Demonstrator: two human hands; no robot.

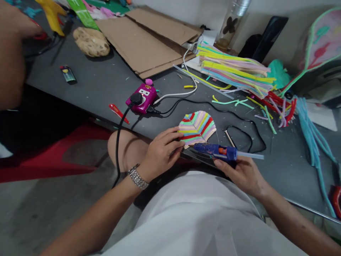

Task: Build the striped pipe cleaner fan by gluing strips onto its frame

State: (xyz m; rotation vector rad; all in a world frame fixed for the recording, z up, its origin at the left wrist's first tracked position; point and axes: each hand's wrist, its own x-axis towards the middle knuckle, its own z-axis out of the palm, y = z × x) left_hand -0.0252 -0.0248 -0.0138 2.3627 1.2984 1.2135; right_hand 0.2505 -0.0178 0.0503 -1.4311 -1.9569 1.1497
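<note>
A leaf-shaped piece covered in slanting stripes of coloured pipe cleaners (198, 124) lies at the near edge of the table. My left hand (166, 147), with a metal watch on its wrist, pinches the left edge of this piece between fingers and thumb. Wrapped round the handle of a blue glue gun (213, 149) is my right hand (245, 174). A clear glue stick (250, 155) juts out of the gun's back. The nozzle points left and is at the piece's lower edge; whether it touches cannot be made out.
A purple power socket (142, 97) with black cables stands left of the piece. Bundled pipe cleaners (234, 71) and loose cuttings lie to the right. Cardboard sheets (149, 39), a stone-like lump (91, 42) and a lighter (68, 74) lie farther back. Another person's arm (12, 53) is at left, near a yellow glue gun (53, 14).
</note>
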